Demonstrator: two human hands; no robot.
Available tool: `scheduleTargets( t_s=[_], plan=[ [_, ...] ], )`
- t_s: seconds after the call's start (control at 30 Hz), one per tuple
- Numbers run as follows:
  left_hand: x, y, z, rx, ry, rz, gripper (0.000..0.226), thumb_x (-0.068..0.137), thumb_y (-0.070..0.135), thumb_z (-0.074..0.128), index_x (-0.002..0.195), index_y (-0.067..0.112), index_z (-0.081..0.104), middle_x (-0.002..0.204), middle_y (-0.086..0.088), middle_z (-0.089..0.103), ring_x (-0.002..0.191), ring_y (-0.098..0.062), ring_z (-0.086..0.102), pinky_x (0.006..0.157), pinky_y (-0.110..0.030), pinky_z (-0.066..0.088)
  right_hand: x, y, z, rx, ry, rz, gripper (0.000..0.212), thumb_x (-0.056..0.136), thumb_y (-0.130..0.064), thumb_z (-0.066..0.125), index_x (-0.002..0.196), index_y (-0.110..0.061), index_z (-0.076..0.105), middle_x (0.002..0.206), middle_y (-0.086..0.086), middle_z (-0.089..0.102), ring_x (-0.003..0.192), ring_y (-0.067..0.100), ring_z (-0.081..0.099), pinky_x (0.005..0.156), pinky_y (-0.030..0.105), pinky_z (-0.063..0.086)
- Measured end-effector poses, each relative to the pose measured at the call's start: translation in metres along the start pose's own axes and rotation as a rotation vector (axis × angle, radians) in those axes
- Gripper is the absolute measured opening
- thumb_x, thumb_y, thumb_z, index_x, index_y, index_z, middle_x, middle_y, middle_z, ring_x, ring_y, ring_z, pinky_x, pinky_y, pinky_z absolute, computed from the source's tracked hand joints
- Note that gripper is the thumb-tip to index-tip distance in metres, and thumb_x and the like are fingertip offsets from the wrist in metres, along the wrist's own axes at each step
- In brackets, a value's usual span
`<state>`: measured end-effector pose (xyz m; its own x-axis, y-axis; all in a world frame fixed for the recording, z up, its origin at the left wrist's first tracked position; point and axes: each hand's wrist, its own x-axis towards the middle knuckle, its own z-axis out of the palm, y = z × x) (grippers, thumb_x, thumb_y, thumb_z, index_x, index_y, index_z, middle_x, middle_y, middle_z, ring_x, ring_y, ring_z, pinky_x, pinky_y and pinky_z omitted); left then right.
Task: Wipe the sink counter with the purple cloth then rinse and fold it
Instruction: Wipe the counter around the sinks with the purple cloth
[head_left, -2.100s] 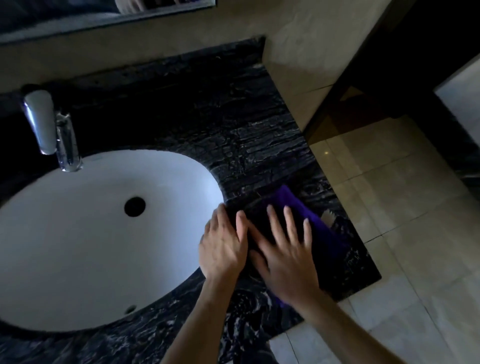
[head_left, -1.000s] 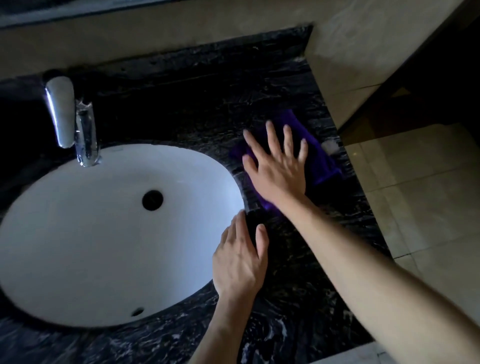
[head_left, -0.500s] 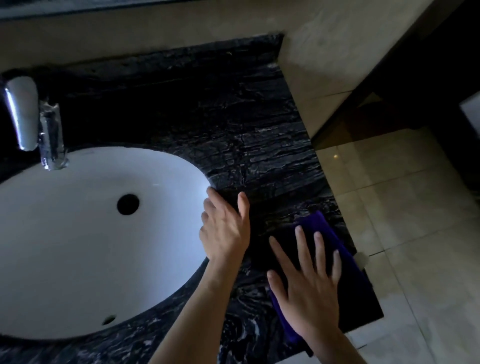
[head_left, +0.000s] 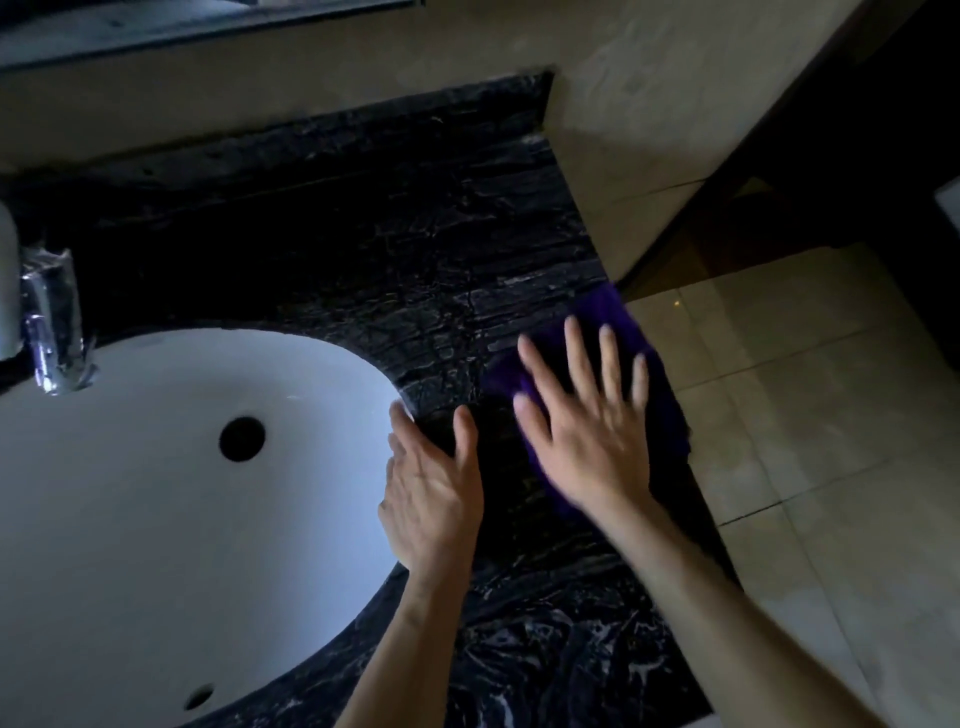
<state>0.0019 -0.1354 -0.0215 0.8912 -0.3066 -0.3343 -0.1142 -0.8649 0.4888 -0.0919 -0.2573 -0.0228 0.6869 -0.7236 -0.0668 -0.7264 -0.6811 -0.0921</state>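
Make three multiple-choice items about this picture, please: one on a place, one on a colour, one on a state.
1. Where does the purple cloth lie?
A. in the sink
B. on the counter, near its right edge
C. on the floor

2. What colour is the sink basin?
A. white
B. black
C. beige

3. How is the right hand?
A. clenched in a fist
B. lifted away from the cloth
C. flat on the cloth, fingers spread

Answers: 1 B, it lies on the dark counter beside the floor tiles; 2 A, the bowl is white; 3 C, the palm presses the cloth.
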Motion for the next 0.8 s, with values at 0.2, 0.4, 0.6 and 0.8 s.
scheduleTargets(
  t_s=[0.2,0.4,0.6,0.8],
  plan=[
    [0.000,0.001,-0.001,-0.025,0.012,0.002,0.069,0.091,0.075,0.027,0.143,0.031,0.022,0.120,-0.011,0.068,0.105,-0.037,0.064,0.083,-0.047,0.045,-0.128,0.001,0.000,-0.028,-0.136,0.011,0.064,0.096,-0.064,0.037,0.157,-0.049,0.023,0.170,0.005,0.021,0.154,0.043,0.023,0.115,0.069,0.026],
    [0.002,0.003,-0.001,0.003,0.004,0.000,0.071,0.091,0.076,0.027,0.145,0.029,0.024,0.130,-0.007,0.064,0.108,-0.036,0.063,0.081,-0.048,0.048,0.019,0.000,-0.006,0.011,-0.052,-0.027,0.062,0.098,-0.064,0.033,0.157,-0.053,0.016,0.172,0.003,0.012,0.158,0.038,0.008,0.121,0.067,0.013],
    [0.002,0.002,-0.002,0.011,-0.012,0.005,0.074,0.091,0.076,0.024,0.145,0.026,0.024,0.131,-0.008,0.064,0.107,-0.036,0.064,0.078,-0.047,0.049,0.104,-0.014,-0.005,-0.003,-0.032,-0.022,0.062,0.101,-0.063,0.025,0.159,-0.044,0.018,0.172,0.004,0.014,0.157,0.039,0.010,0.122,0.067,0.011],
    [0.001,0.001,-0.005,-0.052,-0.010,0.038,0.072,0.090,0.077,0.020,0.142,0.028,0.030,0.121,-0.004,0.066,0.104,-0.031,0.064,0.078,-0.045,0.051,0.024,-0.008,-0.003,-0.024,-0.093,-0.346,0.057,0.105,-0.059,0.023,0.160,-0.044,0.019,0.172,-0.002,0.014,0.158,0.034,0.011,0.123,0.062,0.015]
  ],
)
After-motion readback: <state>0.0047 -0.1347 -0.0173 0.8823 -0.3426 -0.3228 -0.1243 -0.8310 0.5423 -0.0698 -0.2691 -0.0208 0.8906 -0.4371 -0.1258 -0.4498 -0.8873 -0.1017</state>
